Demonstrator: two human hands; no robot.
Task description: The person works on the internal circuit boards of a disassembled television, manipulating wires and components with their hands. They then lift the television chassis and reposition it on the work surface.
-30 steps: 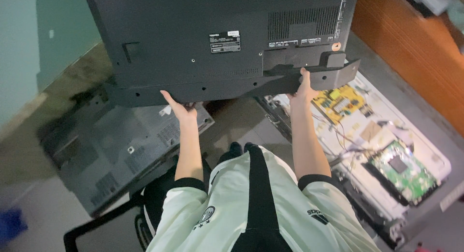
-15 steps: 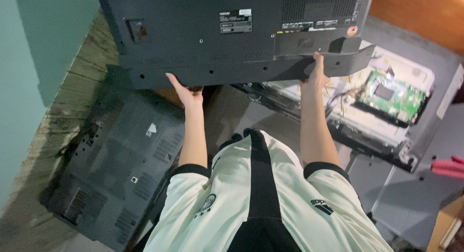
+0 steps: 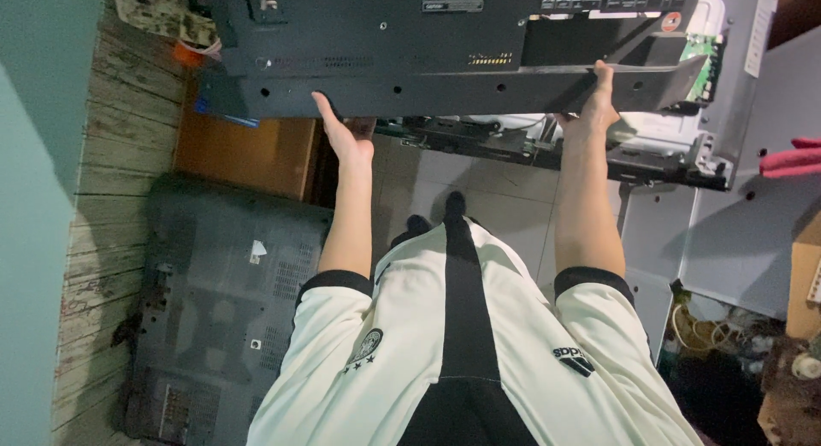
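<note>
A big black television back cover (image 3: 385, 44) fills the top of the view, held up in front of me. My left hand (image 3: 346, 140) grips its lower edge from underneath, left of centre. My right hand (image 3: 592, 108) is closed on the same edge further right, near a cut-out in the panel. Both arms are stretched forward from my white and black shirt. My dark shoes (image 3: 432, 222) show on the tiled floor below the cover.
A second dark back cover (image 3: 218, 309) lies flat at the lower left beside weathered wooden planks (image 3: 107, 206). An opened television chassis with a green circuit board (image 3: 703, 70) sits behind the held cover at right. A brown box (image 3: 248, 155), grey metal panels (image 3: 735, 241) and tangled cables (image 3: 714, 330) surround me.
The held cover has risen toward the top of the view with both hands still on its edge. The open chassis slid to the upper right; the floor cover moved toward lower centre.
</note>
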